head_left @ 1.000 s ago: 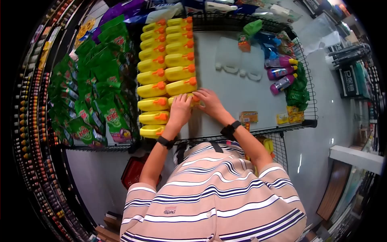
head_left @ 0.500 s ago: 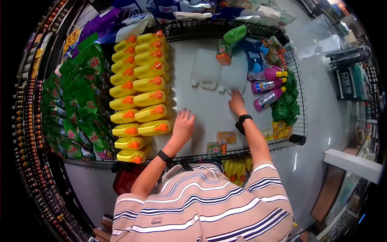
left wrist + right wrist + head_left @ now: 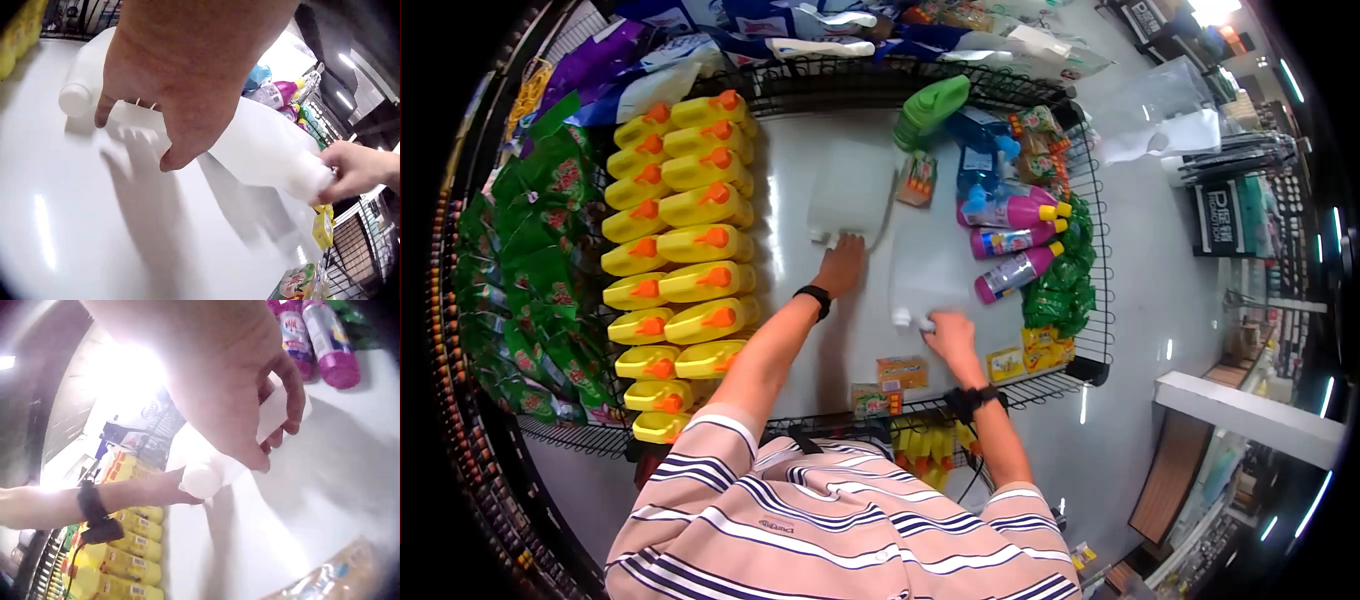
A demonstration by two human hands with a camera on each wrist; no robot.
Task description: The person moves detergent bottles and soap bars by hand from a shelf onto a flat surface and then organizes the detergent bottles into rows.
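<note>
Two whitish plastic jugs lie flat on the pale shelf. My left hand reaches over the handle side of the left jug, fingers at the handle. In the left wrist view, its thumb and little finger extend, while the hand covers the middle fingers. My right hand holds the right jug near its cap end; the right wrist view shows fingers curled round the jug's handle. A white cap shows beside that hand.
Yellow bottles with orange caps stand in rows at left, beside green bags. Purple bottles, a blue bottle and a green bottle lie beyond. Small boxes are near the front wire rim.
Both hands have moved to the jugs, the left one away from the yellow bottles. The right jug has shifted toward me, apart from the left jug. The head view has turned rightward.
</note>
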